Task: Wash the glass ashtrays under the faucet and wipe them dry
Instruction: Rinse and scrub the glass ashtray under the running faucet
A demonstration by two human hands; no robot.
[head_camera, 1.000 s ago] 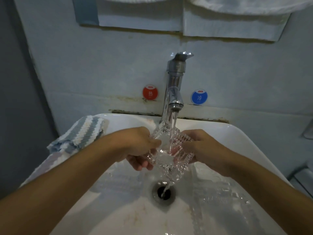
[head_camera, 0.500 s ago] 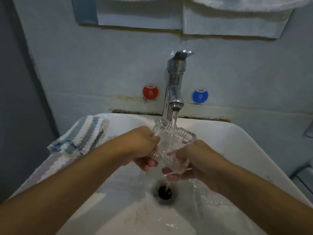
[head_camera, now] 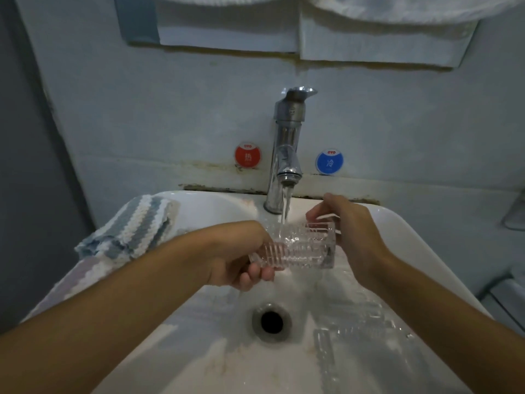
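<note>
A ribbed clear glass ashtray (head_camera: 301, 245) is held level under the running stream from the chrome faucet (head_camera: 285, 155). My left hand (head_camera: 241, 257) grips its left edge, fingers curled beneath it. My right hand (head_camera: 349, 226) is at its right end, fingers bent over the far rim, touching the glass. Another glass ashtray (head_camera: 360, 334) lies in the white sink (head_camera: 216, 206) at the lower right, partly hidden by my right forearm.
A blue, grey and white striped cloth (head_camera: 133, 231) hangs over the sink's left rim. The drain (head_camera: 271, 322) sits below the hands. Red (head_camera: 247, 156) and blue (head_camera: 329, 162) stickers flank the faucet on the wall. Towels hang above.
The ashtray has been turned from a tilted pose to level and shifted right. My right hand moved from below its front up to its far right end.
</note>
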